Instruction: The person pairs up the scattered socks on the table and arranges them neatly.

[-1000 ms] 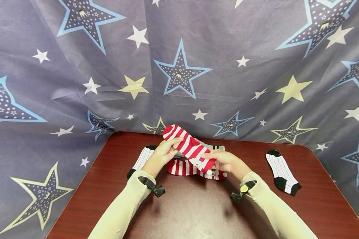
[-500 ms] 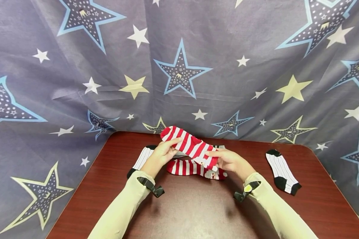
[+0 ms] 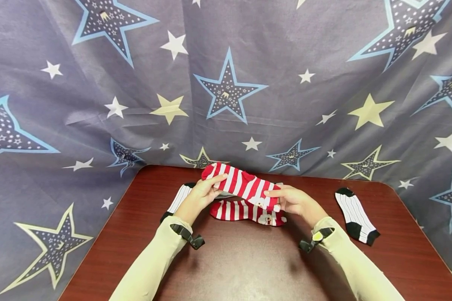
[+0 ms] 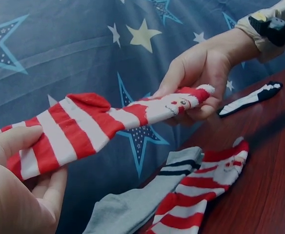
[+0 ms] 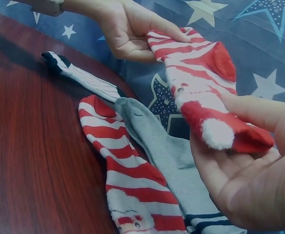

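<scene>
We're holding up a striped Santa sock (image 3: 245,186)
Our left hand (image 3: 201,195) is pinching its foot (image 4: 64,136), our right hand (image 3: 296,200) its cuff (image 5: 257,139).

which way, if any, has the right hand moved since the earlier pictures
Yes, to the right: in the head view, the right hand is now nearer the unmoved black-and-white sock on the right.

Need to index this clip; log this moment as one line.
left grip: toe end of raised striped sock | right grip: its cuff end | matching sock: on table, beside gray sock
</scene>
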### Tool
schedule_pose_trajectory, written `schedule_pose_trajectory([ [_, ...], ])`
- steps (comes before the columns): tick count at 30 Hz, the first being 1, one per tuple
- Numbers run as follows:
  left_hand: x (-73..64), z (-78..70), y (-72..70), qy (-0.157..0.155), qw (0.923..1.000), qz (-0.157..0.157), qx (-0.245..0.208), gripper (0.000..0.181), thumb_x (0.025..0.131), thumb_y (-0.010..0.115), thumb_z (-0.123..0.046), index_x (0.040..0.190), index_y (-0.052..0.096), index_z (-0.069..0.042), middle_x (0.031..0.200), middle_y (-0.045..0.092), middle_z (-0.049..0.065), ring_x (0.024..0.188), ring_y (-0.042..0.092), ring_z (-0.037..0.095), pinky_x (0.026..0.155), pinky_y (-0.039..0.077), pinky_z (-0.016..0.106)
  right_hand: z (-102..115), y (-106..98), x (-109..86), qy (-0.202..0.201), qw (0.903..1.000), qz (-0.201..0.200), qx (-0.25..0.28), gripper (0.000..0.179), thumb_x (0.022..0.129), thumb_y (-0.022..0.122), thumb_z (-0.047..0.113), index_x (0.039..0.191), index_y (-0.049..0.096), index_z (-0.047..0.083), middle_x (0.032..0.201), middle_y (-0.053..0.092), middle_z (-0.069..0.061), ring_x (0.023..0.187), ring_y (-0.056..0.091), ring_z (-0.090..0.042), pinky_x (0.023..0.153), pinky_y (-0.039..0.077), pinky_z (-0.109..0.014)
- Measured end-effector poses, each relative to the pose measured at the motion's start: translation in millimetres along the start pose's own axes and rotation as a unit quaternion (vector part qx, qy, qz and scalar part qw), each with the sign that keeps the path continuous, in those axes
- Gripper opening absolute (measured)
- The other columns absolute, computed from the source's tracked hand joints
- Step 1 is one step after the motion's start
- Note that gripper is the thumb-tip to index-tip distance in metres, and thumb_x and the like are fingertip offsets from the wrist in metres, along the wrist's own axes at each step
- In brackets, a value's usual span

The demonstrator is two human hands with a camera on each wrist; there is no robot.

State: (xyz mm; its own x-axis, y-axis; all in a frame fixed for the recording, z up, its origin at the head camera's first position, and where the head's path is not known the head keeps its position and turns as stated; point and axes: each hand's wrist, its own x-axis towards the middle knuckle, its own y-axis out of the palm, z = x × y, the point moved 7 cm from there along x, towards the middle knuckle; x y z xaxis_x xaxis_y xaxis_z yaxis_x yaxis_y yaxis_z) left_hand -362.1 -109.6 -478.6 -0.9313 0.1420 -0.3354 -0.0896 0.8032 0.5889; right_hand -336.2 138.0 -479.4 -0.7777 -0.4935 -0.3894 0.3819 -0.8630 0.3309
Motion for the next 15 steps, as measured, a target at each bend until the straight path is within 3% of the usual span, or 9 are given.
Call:
schedule_pose_trajectory([
  [2,-0.1,0.8,-2.2,0.004,1.0,-0.004,0.003,0.023,0.094,0.062,0.01,0.099,0.069,-0.012,0.089,0.075,-0.003,0.091,0.068,0.011,0.121,0.036,0.046,1,-2,-2.5,-0.002,1.0,0.004,-0.003,0.015,0.102,0.054,0.006,0.113,0.059,0.014,0.099,0.076,0.004,0.091,0.072,-0.012,0.082,0.06,-0.026],
  [9,0.7,2.3,-10.3,0.014,0.9978,-0.022,0.061,0.037,0.094,0.063,0.007,0.129,0.059,-0.004,0.089,0.073,-0.004,0.09,0.067,0.012,0.119,0.038,0.052,1,-9,-5.8,-0.013,0.9994,0.029,-0.01,0.02,0.104,0.049,0.002,0.109,0.064,0.014,0.098,0.075,0.004,0.09,0.071,-0.011,0.082,0.059,-0.025],
  [15,0.7,2.3,-15.6,0.019,0.9889,-0.026,0.145,0.047,0.093,0.068,0.0,0.138,0.055,0.003,0.091,0.073,-0.004,0.089,0.068,0.01,0.108,0.051,0.045,3,-18,-8.2,-0.019,0.9992,0.034,-0.009,0.028,0.104,0.045,0.0,0.103,0.069,0.016,0.094,0.077,0.003,0.088,0.072,-0.009,0.081,0.059,-0.025],
])
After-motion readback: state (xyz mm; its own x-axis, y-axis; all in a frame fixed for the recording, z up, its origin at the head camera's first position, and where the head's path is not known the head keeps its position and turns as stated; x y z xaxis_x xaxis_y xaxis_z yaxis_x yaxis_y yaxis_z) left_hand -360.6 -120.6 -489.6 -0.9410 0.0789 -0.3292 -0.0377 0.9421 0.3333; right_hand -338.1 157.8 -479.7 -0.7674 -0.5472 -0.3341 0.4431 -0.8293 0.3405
